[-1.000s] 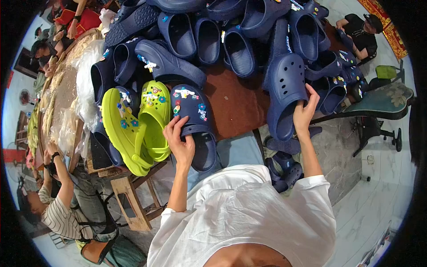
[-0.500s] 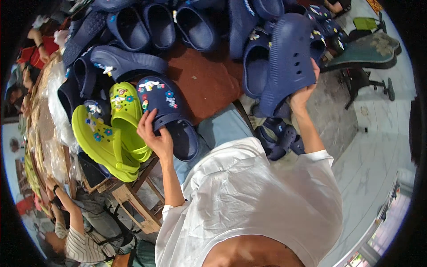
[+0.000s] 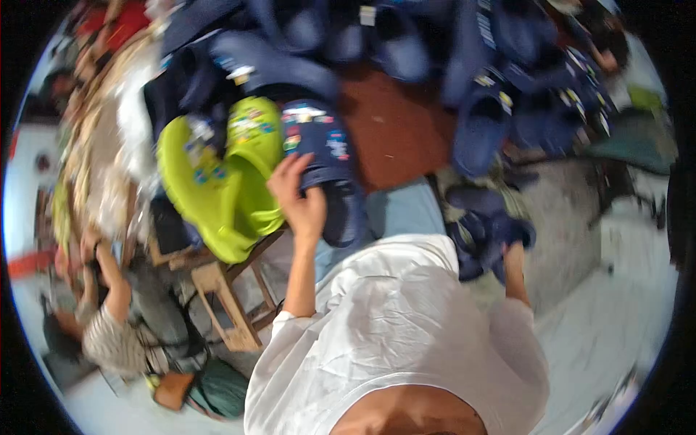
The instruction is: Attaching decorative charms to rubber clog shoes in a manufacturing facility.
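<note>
My left hand (image 3: 303,206) lies against the side of a navy clog (image 3: 312,138) decorated with colourful charms. Its fingers are stretched and apart, touching the clog near the strap. Just left of it are two lime-green clogs (image 3: 190,196) with charms, one tilted against the other. Low on the right, my right hand (image 3: 513,255) reaches down to a heap of navy clogs (image 3: 470,235) near the floor. Clogs and blur hide its fingers, so whether it grips one cannot be told.
Many navy clogs (image 3: 395,47) crowd the far side of a brown surface (image 3: 399,134). A wooden stool (image 3: 228,304) stands at the left. Beyond it sits another person (image 3: 116,319) in a striped top. A dark green chair (image 3: 631,148) is at the far right.
My right hand has gone down from the far right of the brown surface to the heap near the floor, and the raised navy clog left its place. The view has shifted; my left hand stays by the decorated clog.
</note>
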